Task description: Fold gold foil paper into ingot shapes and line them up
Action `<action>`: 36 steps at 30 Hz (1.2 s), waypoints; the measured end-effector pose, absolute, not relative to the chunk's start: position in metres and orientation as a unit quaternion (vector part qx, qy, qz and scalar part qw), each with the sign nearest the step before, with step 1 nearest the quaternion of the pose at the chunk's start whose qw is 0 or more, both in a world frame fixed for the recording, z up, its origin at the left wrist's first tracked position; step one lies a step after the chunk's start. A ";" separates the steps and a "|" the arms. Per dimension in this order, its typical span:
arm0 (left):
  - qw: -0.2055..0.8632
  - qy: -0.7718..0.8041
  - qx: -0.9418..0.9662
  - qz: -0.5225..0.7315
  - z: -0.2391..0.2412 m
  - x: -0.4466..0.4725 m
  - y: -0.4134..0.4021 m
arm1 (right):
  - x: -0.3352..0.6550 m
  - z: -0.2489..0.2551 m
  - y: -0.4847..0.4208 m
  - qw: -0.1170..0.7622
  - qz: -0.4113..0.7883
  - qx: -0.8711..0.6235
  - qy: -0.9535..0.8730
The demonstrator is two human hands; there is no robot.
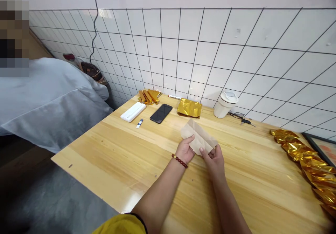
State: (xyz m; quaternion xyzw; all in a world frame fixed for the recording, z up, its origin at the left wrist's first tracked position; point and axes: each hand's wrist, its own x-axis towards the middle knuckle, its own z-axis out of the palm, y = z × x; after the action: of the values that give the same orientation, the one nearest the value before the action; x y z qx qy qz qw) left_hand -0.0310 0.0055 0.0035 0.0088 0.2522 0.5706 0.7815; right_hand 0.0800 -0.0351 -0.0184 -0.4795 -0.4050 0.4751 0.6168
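We sit at a pale plank-wood worktop (118, 150) set vs. a white square-tiled wall (210, 52) w/ dark grout. Over the worktop's middle, our left hand (185, 150) & right hand (215, 158) each have a grip pinched on the near edge of a flat tan kraft-paper piece (198, 136). Its long axis runs diagonally, far-left to near-right, w/ the far corner pointing at the wall.

One view only, head-worn. Sits above the near edge of the wooden table (110, 153), tilted forward and down. Faces across the table toward the tiled wall (210, 52) along its far side. Close in: the table fills the lower frame, its left corner in view.
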 end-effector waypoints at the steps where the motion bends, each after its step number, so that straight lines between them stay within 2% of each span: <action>1: 0.784 0.252 0.020 0.567 0.004 -0.031 0.006 | 0.081 -0.018 -0.035 0.617 0.473 -0.479 -0.407; 8: 0.801 0.261 0.046 0.537 0.007 -0.037 0.008 | 0.097 -0.016 -0.034 0.595 0.459 -0.504 -0.427; 13: 0.794 0.264 0.044 0.546 0.008 -0.036 0.010 | 0.117 -0.017 -0.033 0.526 0.302 -0.564 -0.561; 18: 0.793 0.271 0.048 0.544 0.002 -0.036 0.011 | 0.114 -0.011 -0.036 0.522 0.197 -0.512 -0.654; 23: 0.788 0.271 0.053 0.550 0.000 -0.037 0.010 | 0.107 -0.007 -0.038 0.527 0.156 -0.526 -0.649; 29: 0.793 0.253 0.057 0.551 0.006 -0.036 0.008 | 0.109 -0.005 -0.035 0.499 0.122 -0.472 -0.716; 36: 0.802 0.238 0.062 0.544 0.007 -0.033 0.007 | 0.108 -0.014 -0.031 0.510 0.130 -0.513 -0.678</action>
State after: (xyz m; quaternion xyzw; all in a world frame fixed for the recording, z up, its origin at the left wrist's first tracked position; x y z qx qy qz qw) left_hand -0.0334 0.0069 0.0068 0.0616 0.2383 0.5442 0.8020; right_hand 0.1084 -0.0309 -0.0142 -0.5132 -0.6776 0.1300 0.5105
